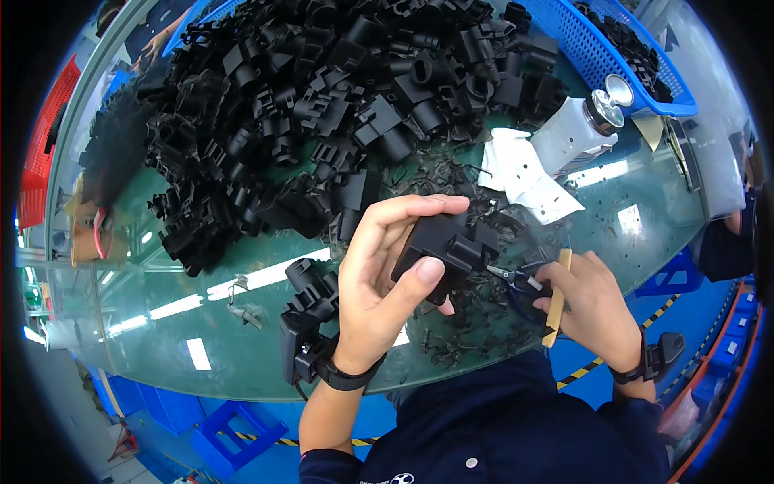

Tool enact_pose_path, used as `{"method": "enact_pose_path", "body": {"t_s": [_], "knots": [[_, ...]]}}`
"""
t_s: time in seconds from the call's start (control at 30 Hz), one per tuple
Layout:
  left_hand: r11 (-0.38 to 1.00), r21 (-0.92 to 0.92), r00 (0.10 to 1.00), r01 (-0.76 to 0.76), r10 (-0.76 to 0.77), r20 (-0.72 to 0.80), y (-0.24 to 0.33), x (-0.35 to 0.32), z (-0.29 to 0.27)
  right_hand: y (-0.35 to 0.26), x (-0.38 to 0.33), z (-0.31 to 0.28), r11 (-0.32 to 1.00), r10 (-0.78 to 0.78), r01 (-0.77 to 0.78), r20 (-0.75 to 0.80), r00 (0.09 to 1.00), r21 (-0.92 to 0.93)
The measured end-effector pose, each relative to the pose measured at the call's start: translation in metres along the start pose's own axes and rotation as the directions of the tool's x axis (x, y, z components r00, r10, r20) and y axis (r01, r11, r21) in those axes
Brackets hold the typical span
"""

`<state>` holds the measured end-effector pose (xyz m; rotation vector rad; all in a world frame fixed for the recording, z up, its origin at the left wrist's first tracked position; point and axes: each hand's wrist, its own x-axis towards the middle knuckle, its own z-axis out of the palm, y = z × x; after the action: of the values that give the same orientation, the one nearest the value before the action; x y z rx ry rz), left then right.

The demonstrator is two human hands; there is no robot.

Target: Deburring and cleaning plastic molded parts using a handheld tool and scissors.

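My left hand (387, 266) is closed around a black moulded plastic part (445, 248), the thumb pressing on its near side and the fingers behind it. In my right hand (595, 302) is a pair of small nippers (520, 282) with dark handles, their metal tip pointing at the part's lower right side. A flat tan stick (558, 298) with a dark lower end also lies in that hand's fingers. Whether the nippers' tip touches the part I cannot tell. Just left of my left wrist, another black moulded part (310, 286) rests on the table.
A large heap of black moulded parts (322, 105) covers the far side of the green table (161, 343). Black plastic scraps (451, 343) lie beneath my hands. Far right are a white bottle (568, 133) with a metal top, white paper (524, 173) and a blue basket (580, 52).
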<state>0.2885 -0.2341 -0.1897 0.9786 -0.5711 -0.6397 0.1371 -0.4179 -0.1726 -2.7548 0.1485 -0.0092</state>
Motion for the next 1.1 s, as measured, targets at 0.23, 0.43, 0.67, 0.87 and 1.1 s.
{"method": "enact_pose_path", "body": {"t_s": [0.23, 0.43, 0.67, 0.87, 1.1], "knots": [[0.999, 0.023, 1.000, 0.025, -0.026, 0.016, 0.002, -0.001, -0.001, 0.016, 0.000, -0.010, 0.974, 0.000, 0.043, -0.188, 0.982, 0.221], [0.989, 0.147, 0.998, 0.000, -0.009, 0.056, 0.001, -0.001, 0.000, -0.015, 0.011, -0.027, 0.944, -0.200, 0.292, -0.433, 0.879, 0.156], [0.975, 0.207, 0.995, -0.083, 0.068, 0.078, 0.000, 0.000, -0.002, -0.021, 0.014, -0.015, 0.944, -0.268, 0.325, -0.442, 0.856, 0.058], [0.959, 0.257, 0.992, -0.118, 0.101, 0.080, 0.000, 0.000, -0.002, -0.024, 0.012, -0.018, 0.959, -0.246, 0.284, -0.437, 0.865, 0.022], [0.951, 0.280, 0.990, -0.132, 0.112, 0.087, 0.000, 0.000, -0.003, -0.024, 0.011, -0.018, 0.958, -0.252, 0.285, -0.436, 0.864, 0.011]]}}
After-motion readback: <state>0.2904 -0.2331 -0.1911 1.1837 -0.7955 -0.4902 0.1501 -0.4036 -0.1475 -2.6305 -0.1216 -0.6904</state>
